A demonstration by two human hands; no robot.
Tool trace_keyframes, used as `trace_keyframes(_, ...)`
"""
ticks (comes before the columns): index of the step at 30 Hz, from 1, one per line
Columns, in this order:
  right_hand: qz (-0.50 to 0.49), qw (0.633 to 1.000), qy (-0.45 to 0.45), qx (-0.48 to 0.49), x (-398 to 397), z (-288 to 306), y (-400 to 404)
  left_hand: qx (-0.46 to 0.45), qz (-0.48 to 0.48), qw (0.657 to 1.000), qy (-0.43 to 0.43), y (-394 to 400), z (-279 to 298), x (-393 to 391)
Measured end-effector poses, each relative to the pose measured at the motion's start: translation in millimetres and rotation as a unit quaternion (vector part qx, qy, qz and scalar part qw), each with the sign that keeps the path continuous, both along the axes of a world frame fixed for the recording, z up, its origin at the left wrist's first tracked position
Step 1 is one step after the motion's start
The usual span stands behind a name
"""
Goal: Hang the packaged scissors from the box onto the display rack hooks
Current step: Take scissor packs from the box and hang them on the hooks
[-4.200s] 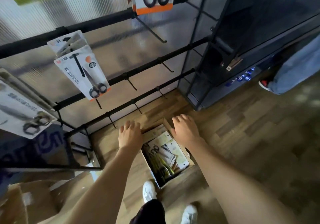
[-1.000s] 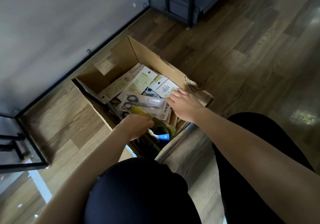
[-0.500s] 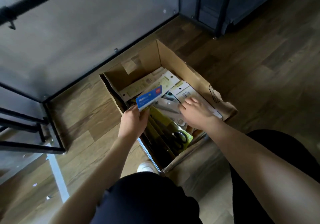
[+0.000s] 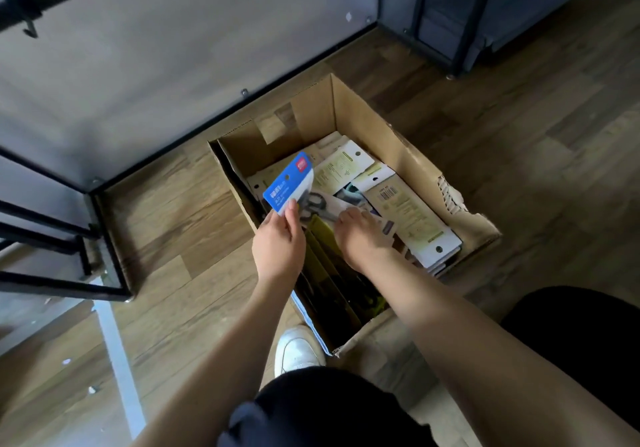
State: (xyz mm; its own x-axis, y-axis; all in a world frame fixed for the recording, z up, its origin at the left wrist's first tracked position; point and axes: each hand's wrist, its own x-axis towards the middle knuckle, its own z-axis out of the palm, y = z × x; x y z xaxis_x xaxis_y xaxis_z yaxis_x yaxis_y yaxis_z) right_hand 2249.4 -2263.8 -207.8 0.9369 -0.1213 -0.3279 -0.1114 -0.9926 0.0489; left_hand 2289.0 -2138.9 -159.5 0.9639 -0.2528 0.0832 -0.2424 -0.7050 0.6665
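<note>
So, left hand [image 4: 278, 247] is pinching the bottom edge of a blue pack [image 4: 289, 181], thumb on the front and fingers behind, and the card sticks up and away from that grip, just above the box [image 4: 408, 155]. Right hand [image 4: 360, 235] is down among the loose packs [image 4: 412, 214], fingers curled onto a clear-fronted one, though I can't tell if I've really got hold of it or I'm just pressing it flat.

My take on doing this bit well: keep the pinch low on the card so the top stays free for a hook [image 4: 29, 29], which hangs up and well to the left of my grip. Lift straight out, since the packs overlap and a sideways drag would probably snag the ones underneath.

Stuff-wise: the blue pack is thin stiff card, glossy, rounded top corner, little red label near the top. The cream ones beside my right hand are flat, matte card with punched hanging holes and a barcode. The box is plain corrugated cardboard, its right flap torn and crumpled. It sits on a wood-look floor [image 4: 180, 218].
</note>
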Motion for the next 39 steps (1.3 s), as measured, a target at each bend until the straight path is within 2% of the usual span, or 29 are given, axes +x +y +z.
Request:
trace_keyframes(3,-0.054,0.996,0.02,0.064,-1.1,20.2,0.6,0.041,0.024,0.999,-0.005,-5.8,10.3,-0.6)
trace_keyframes(6,-0.129,0.981,0.02,0.145,-10.9,61.5,-6.3,0.064,0.042,0.997,-0.016,-5.3,48.2,-0.7)
trace_keyframes(8,-0.146,0.978,0.005,0.146,-18.9,93.5,-8.3,0.078,0.038,0.996,-0.026,-4.7,77.8,-3.7)
trace_keyframes(11,-0.154,0.978,0.003,0.143,-30.9,159.4,-12.4,0.102,0.033,0.994,-0.022,-5.2,141.7,-12.1)
trace_keyframes(18,-0.181,0.97,0.002,0.162,-34.1,359.2,-23.6,0.147,0.056,0.988,0.009,-3.4,341.2,-18.4)
trace_keyframes(23,-0.174,0.97,-0.027,0.169,-23.6,492.9,-31.9,0.109,0.068,0.992,-0.015,-1.7,469.4,-9.5)
trace_keyframes(28,-0.185,0.962,-0.086,0.179,-21.1,600.1,-31.0,0.067,0.119,0.991,-0.012,7.5,573.4,-2.2)
trace_keyframes(33,-0.205,0.942,-0.156,0.216,-23.3,672.2,-22.3,-0.001,0.162,0.987,-0.008,19.2,646.5,-4.0)
trace_keyframes(39,-0.174,0.925,-0.23,0.245,-18.5,718.8,-3.6,-0.084,0.208,0.974,-0.02,32.2,696.2,-7.1)
